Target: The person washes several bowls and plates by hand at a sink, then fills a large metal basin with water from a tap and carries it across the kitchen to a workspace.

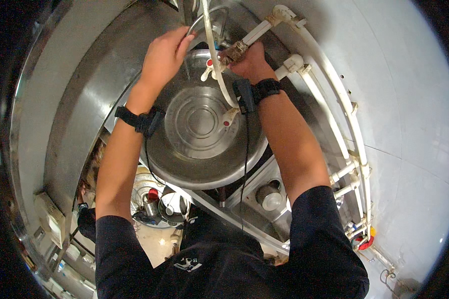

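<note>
My left hand (164,56) is closed around the end of a curved metal faucet spout (199,21). What looks like a thin stream of water falls below those fingers into a large round stainless steel basin (202,179). On the far right side of the basin, my right hand (250,61) reaches in by the faucet's base. A crusted pipe fitting (236,52) hides its fingers, so its grip cannot be made out. A white plastic tap (209,71) with a red mark and a pale hose (214,56) hang in front, over the basin.
White pipes (327,63) run along the right wall. Below the basin, a metal sink (280,224) holds a metal pot (269,196). Pots and a red item (153,193) sit lower left. Another person's hand (83,194) shows at the left, beside a white plastic basket (52,220).
</note>
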